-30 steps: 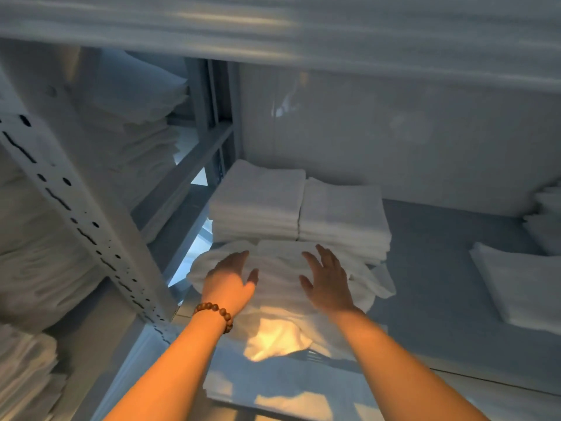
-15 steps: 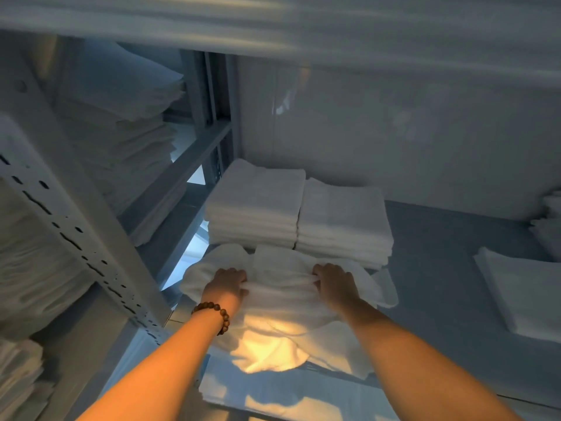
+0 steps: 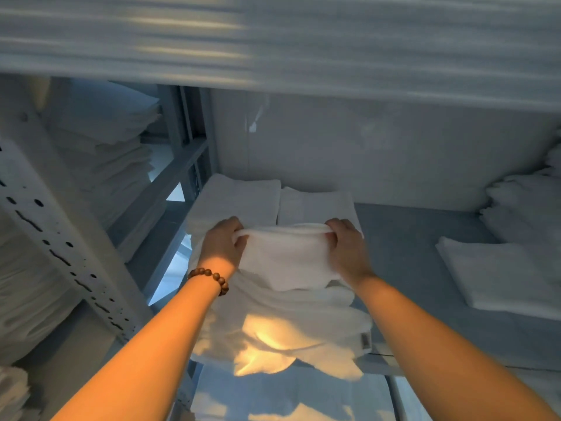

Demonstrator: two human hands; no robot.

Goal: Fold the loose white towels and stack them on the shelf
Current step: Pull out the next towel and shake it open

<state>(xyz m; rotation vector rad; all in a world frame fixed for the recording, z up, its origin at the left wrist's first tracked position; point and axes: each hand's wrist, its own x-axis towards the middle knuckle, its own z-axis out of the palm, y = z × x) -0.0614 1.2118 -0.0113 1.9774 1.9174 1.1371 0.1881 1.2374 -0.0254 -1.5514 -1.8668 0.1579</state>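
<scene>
Grey shelf carries two folded stacks at the back. At its front the left hand and right hand each have a grip curled round the loose white towel at its top edge.

A linen storeroom: metal shelving packed with stacks of folded white towels.

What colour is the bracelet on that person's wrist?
Brown: the bead bracelet on the left wrist, best in the head view.
</scene>
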